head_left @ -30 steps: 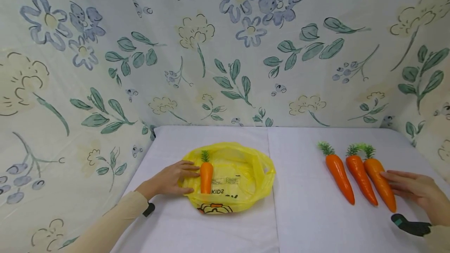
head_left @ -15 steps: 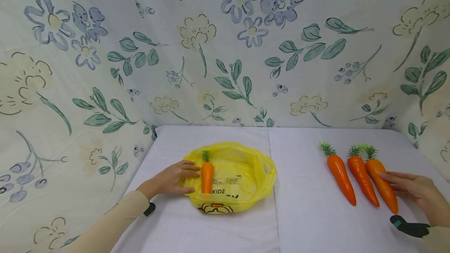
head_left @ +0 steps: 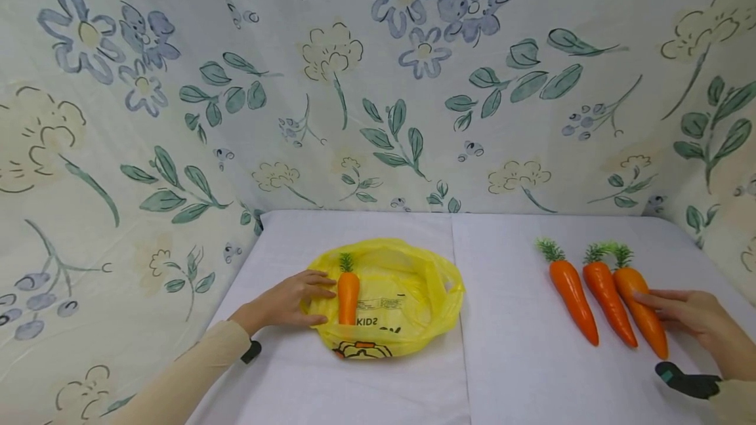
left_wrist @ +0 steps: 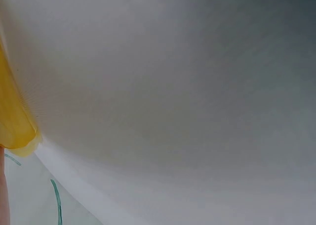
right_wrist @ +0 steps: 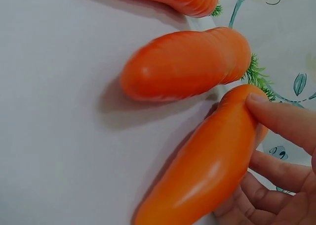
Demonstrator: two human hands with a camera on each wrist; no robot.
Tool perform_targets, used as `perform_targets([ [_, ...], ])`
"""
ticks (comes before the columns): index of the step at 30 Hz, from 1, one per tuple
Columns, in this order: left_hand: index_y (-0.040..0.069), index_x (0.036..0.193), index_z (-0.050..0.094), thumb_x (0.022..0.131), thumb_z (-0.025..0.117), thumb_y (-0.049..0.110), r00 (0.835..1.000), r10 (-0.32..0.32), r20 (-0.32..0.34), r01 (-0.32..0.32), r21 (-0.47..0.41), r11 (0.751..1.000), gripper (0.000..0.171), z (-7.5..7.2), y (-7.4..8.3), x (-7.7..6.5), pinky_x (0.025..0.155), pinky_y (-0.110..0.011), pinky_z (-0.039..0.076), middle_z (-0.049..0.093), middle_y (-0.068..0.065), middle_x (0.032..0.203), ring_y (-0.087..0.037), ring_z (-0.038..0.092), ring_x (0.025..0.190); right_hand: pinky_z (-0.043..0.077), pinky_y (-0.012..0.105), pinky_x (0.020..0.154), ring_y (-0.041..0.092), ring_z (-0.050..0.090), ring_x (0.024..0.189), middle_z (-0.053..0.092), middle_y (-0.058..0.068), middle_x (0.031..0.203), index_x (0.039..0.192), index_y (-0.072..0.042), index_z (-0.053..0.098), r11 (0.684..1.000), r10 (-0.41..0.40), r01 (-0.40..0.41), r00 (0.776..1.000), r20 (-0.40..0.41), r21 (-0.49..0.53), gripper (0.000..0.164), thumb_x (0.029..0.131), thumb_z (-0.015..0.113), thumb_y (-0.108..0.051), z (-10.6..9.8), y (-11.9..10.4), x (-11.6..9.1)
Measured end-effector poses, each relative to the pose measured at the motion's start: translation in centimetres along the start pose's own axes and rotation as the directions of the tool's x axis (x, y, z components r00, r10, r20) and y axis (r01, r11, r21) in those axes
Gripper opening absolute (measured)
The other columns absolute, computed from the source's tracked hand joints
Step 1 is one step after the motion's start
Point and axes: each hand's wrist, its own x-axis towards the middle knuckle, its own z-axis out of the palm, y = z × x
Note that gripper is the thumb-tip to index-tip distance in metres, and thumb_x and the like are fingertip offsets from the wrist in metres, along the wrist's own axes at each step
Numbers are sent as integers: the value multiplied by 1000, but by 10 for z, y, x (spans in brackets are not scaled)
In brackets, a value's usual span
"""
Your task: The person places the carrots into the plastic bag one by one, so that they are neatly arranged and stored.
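Observation:
On the left half of the table, a yellow plastic bag (head_left: 413,340) lies with its mouth spread and an orange toy carrot (head_left: 348,297) inside. My left hand (head_left: 289,300) rests on the bag's left rim, fingers spread and fairly straight. Its wrist view catches only a yellow bag edge (left_wrist: 15,111) and a sliver of finger. At the right, my right hand (head_left: 697,320) grips the rightmost carrot (right_wrist: 197,165), one digit on top and other fingers against its side. That carrot lies on the table. Beside it lie the middle carrot (head_left: 609,303) and the left carrot (head_left: 573,303).
A white cloth (head_left: 508,346) covers the table, with a seam down its middle. Floral fabric (head_left: 366,84) hangs behind the table and along both sides. Dark straps (head_left: 688,380) sit at both wrists.
My right hand's fingers have shifted slightly left over the rightmost carrot and closed on it. My left hand, the bag and the carrots stay in place; the head view shifted a little.

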Motion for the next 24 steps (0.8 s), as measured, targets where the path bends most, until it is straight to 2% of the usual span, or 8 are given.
perform_targets([
  [4,15,124,72,88,72,48,1000,-7,3,7,-3,1000,49,-1,1,0,111,-51,37,58,-4,139,-29,46,134,57,46,78,54,49,108,27,49,134,141,27,16,1000,-4,5,999,34,-27,112,87,72,-54,-3,1,1],
  [9,15,124,72,88,72,49,1000,-6,2,6,-2,1000,50,0,-1,1,111,-50,37,58,-4,139,-29,46,134,57,44,75,55,47,110,26,48,136,143,25,16,999,32,-33,999,17,25,101,92,71,-42,0,0,0],
  [14,15,124,72,88,71,50,1000,-13,4,13,-7,1000,51,0,-1,0,111,-51,37,59,-4,139,-29,47,134,57,43,73,54,47,110,25,48,137,143,25,14,998,39,-40,999,20,39,94,96,66,-38,3,-6,-7],
  [20,15,123,72,88,71,51,1000,1,-6,-1,-7,1000,50,0,-2,0,110,-52,38,59,-4,138,-29,48,133,57,39,66,53,50,106,28,49,133,140,28,16,999,22,-22,1000,13,50,95,94,69,-36,5,-9,-14],
  [24,15,123,72,89,70,51,1000,6,-8,-6,-4,1000,50,1,-2,0,109,-52,39,60,-4,138,-29,48,133,57,37,65,51,52,103,27,49,135,141,27,17,998,20,-21,1000,15,56,100,91,73,-38,1,-8,-11],
])
